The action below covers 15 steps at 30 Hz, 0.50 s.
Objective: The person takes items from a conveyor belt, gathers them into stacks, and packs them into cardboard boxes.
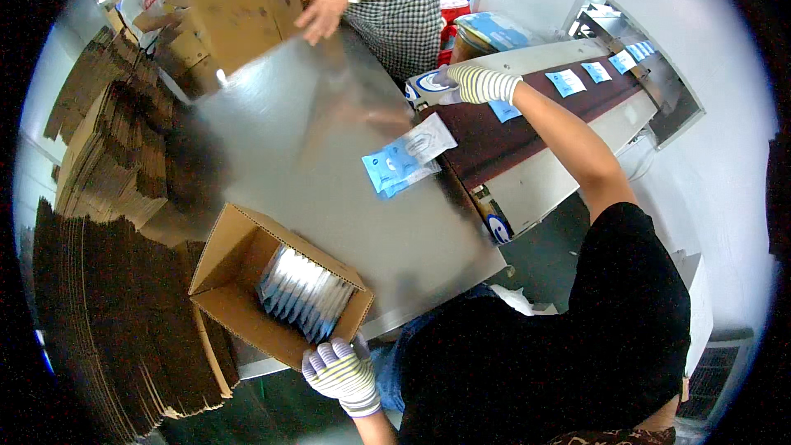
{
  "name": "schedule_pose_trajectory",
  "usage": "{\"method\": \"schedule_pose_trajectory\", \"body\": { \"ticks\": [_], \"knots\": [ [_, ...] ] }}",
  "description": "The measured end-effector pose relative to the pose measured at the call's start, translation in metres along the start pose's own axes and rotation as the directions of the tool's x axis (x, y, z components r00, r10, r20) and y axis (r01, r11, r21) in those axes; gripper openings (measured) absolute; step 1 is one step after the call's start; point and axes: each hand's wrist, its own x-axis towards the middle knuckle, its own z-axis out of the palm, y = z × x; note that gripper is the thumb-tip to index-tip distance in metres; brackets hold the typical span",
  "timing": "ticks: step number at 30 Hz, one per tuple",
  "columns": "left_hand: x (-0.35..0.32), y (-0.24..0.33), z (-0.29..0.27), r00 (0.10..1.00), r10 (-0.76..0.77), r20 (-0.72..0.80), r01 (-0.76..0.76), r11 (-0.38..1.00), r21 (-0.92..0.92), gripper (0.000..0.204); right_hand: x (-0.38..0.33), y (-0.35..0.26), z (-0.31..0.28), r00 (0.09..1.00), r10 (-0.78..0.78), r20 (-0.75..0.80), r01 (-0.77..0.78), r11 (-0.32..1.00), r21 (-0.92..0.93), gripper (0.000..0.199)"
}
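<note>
My left hand, in a striped glove with greyish fingers, grips the near edge of an open cardboard box. Inside the box stands a row of blue-and-white packets. My right hand, gloved the same way, reaches over the end of the brown conveyor belt. Its fingers stretch to the left and I see nothing in them. A blue packet on the belt is partly hidden beneath that wrist. Several overlapping packets lie on the metal table beside the belt's end.
More packets are spaced along the belt toward a wall opening. Flattened cardboard stacks line the left. Across the metal table, a person in a checked apron stands by a large carton; another person is farther back.
</note>
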Motion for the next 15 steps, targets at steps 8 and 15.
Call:
{"method": "schedule_pose_trajectory", "body": {
  "ticks": [8, 15],
  "knots": [
    [0.001, 0.003, 0.003, 1.0, 0.0, -0.013, 0.0, 0.999, -0.037, 0.029, 0.029, -0.004, 0.022, 0.972, -0.127, 0.196, 0.136, 0.99, -0.033, 0.052],
    [-0.001, 0.005, -0.003, 1.0, -0.008, 0.008, 0.008, 0.998, -0.061, 0.027, 0.049, -0.044, 0.01, 0.914, -0.088, 0.396, 0.18, 0.963, -0.199, 0.055]
  ]
}}
